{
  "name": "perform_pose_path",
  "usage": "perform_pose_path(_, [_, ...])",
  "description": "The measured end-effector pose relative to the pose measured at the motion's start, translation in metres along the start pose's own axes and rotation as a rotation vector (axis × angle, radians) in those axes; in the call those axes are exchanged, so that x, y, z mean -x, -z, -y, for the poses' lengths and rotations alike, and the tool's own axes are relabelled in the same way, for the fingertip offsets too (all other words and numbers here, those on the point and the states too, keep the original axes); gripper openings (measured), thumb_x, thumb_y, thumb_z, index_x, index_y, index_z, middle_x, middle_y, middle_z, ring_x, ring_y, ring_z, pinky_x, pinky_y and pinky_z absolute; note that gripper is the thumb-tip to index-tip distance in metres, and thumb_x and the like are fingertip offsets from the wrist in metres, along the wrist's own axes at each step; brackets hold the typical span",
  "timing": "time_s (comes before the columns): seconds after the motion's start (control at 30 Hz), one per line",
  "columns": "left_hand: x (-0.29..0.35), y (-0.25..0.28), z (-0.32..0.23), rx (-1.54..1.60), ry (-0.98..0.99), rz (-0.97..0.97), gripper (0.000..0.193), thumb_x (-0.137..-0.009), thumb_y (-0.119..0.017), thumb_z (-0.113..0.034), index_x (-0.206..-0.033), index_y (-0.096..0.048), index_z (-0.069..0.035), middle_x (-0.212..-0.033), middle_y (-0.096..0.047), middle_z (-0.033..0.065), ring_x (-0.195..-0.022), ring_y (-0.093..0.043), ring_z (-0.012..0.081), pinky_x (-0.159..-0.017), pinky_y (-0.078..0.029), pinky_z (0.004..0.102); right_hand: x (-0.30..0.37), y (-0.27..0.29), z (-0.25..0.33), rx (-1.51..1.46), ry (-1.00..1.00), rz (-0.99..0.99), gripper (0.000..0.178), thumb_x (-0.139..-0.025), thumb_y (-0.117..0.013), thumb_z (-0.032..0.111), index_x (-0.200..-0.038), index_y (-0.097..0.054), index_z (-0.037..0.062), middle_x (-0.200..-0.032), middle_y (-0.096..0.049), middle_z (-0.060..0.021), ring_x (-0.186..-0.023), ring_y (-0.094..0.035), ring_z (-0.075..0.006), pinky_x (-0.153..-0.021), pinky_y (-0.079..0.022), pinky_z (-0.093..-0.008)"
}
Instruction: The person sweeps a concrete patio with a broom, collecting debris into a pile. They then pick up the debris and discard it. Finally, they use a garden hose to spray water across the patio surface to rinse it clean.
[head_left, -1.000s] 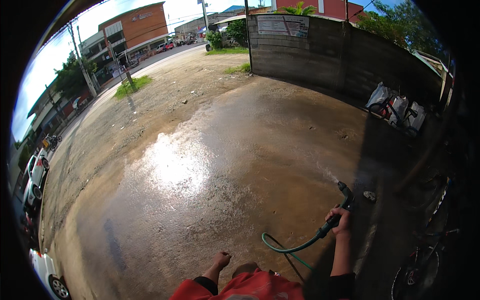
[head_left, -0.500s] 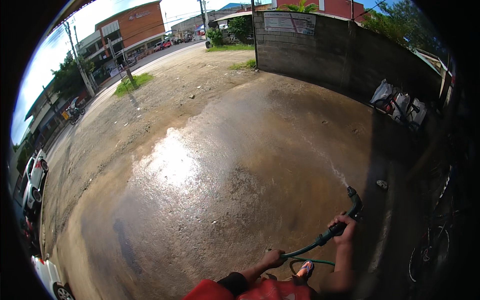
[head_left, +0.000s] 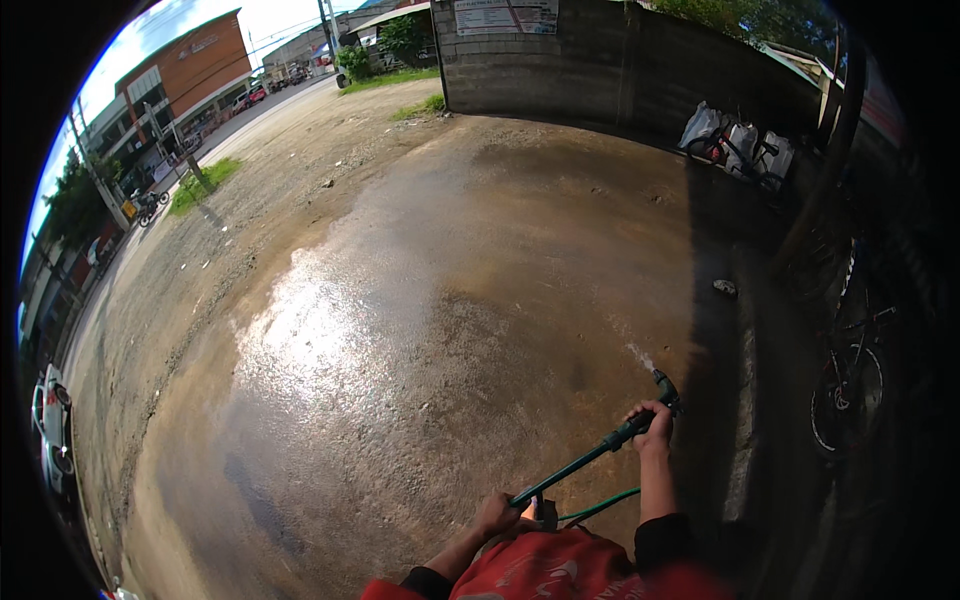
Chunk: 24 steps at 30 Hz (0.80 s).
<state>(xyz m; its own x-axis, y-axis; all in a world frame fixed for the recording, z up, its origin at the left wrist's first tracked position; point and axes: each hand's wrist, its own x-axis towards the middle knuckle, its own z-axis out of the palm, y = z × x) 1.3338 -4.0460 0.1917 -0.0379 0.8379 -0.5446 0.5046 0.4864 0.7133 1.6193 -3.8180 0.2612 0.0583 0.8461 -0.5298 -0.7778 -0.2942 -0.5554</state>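
Observation:
My right hand (head_left: 654,425) is wrapped round the dark green grip of a hose nozzle (head_left: 664,384). A short white spray of water (head_left: 640,356) leaves its tip toward the far left. Lower down, my left hand (head_left: 497,515) grips the green hose (head_left: 570,468), which runs taut from there up to the nozzle's handle. Another length of the green hose passes behind, between my forearms. The brown ground (head_left: 480,360) ahead is wet and shows a bright sun glare at left.
A bicycle (head_left: 845,390) stands in shade at right, beyond a low concrete curb (head_left: 745,400). A stone (head_left: 724,287) lies near the curb. White sacks (head_left: 742,147) and another bicycle stand by the block wall (head_left: 560,75). White cars (head_left: 52,420) stand at far left.
My view has turned right, and the nozzle and both hands now appear further left in it. The hose between my hands is straighter. The visible spray looks shorter.

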Motion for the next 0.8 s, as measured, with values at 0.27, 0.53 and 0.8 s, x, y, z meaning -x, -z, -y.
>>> perform_pose_path(0.27, [0.083,-0.065,0.047,-0.248,-0.249,0.067,0.037,-0.082,-0.064,-0.034,-0.106,-0.070,-0.007,-0.093,-0.070,0.0249,-0.089,-0.067,0.0450,-0.079,-0.053,0.0523,0.126,0.179,0.001,-0.177,0.230,-0.143,0.011,-0.081,-0.061,0.011,-0.082,-0.051,0.0075,-0.071,-0.054,-0.0065,-0.066,-0.056,-0.0251,-0.067,-0.050,-0.0426])
perform_pose_path(0.53, [0.187,-0.143,0.096,-0.329,-0.456,0.564,0.042,-0.086,-0.069,-0.039,-0.113,-0.065,-0.007,-0.103,-0.070,0.0194,-0.096,-0.069,0.0359,-0.082,-0.053,0.0448,0.345,0.339,0.014,-0.219,0.318,-0.320,0.015,-0.080,-0.063,0.012,-0.081,-0.048,0.0103,-0.071,-0.052,-0.0043,-0.063,-0.053,-0.0219,-0.064,-0.047,-0.0407])
perform_pose_path(0.8, [0.268,-0.193,0.186,-0.298,-0.716,0.699,0.034,-0.096,-0.060,-0.030,-0.121,-0.061,-0.007,-0.105,-0.069,0.0196,-0.098,-0.068,0.0359,-0.083,-0.052,0.0440,0.479,0.390,-0.028,-0.327,0.629,-0.367,0.016,-0.079,-0.063,0.013,-0.078,-0.047,0.0111,-0.070,-0.050,-0.0038,-0.064,-0.053,-0.0214,-0.063,-0.047,-0.0382])
